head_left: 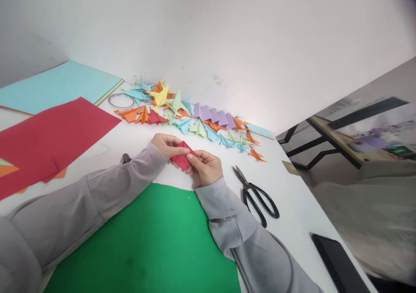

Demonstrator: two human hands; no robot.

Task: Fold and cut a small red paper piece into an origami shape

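Scissors (248,184) nr R hand (208,166), grn sheet (146,236)

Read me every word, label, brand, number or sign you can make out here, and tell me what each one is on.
No text can be read in this picture.
Thin ring at the back: faint marks, too small to read.
Blurred marks in the right background: possibly lettering, too blurred to tell.
Folded red paper in the left hand and right hand, green sheet, scissors: no legible writing.
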